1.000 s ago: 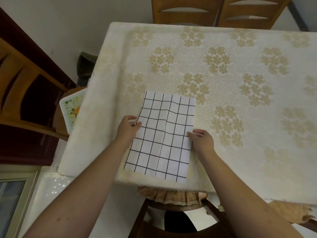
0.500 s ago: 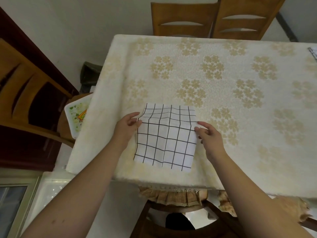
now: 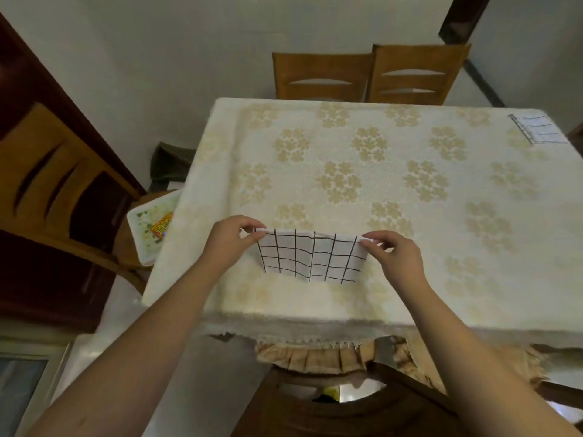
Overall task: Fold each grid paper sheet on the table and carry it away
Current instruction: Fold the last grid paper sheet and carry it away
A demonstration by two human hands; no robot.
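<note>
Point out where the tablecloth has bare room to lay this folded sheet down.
Bare cloth runs from the folded sheet back to the two chairs, and right toward the second grid sheet at the far right corner. It is crowded only near the front edge, where the left hand and right hand pinch the sheet's top corners.

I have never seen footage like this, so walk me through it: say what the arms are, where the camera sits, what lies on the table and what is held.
There is no machine here. The arms belong to a person, and the single picture comes from a wide-angle camera worn on their head, looking forward and down. The left hand and right hand each pinch a top corner of a folded grid paper sheet, which lies on a table covered by a cream flowered cloth. At the table's far right corner lies another gridded sheet. Two wooden chairs stand behind the table.
</note>
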